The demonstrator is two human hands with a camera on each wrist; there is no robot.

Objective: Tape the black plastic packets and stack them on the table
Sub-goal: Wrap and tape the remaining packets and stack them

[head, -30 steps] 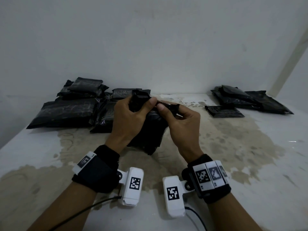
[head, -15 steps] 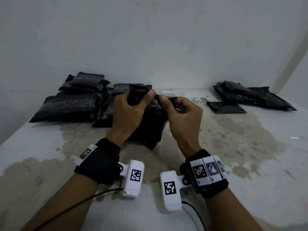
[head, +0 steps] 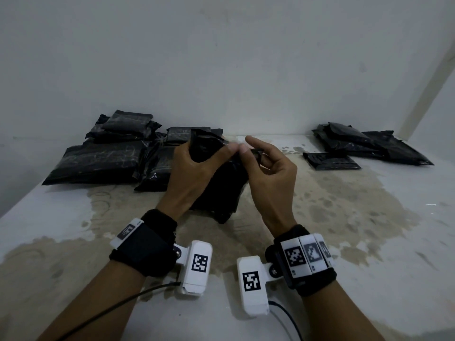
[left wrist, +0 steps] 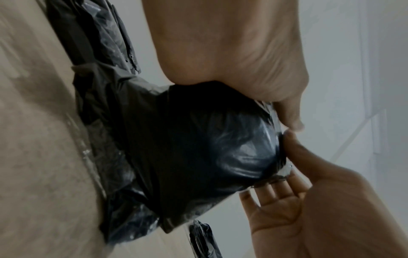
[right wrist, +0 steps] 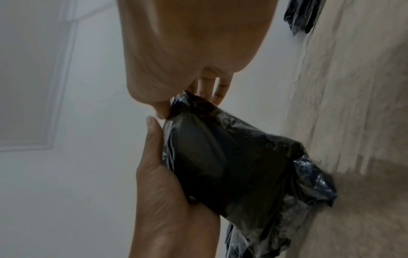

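Note:
A black plastic packet (head: pixel 221 183) stands on its lower end in the middle of the table. My left hand (head: pixel 197 168) grips its upper part, thumb across the front. My right hand (head: pixel 251 153) pinches the crumpled top corner of the packet between thumb and curled fingers, with the index finger lifted clear. The left wrist view shows the glossy packet (left wrist: pixel 198 148) under my left palm (left wrist: pixel 232 61), with the right hand (left wrist: pixel 298 200) at its edge. The right wrist view shows the packet (right wrist: pixel 232 165) held by the left hand (right wrist: pixel 167 192). No tape is visible.
A pile of black packets (head: pixel 103 161) lies at the back left against the wall. Another pile (head: pixel 364 146) sits at the back right, with a single flat packet (head: pixel 330 161) in front of it. The white table (head: pixel 344 217) is stained brown around the middle.
My right index finger has lifted off the packet's top, while the thumb and other fingers stay at the corner. The left hand keeps its grip and the packet stays in place.

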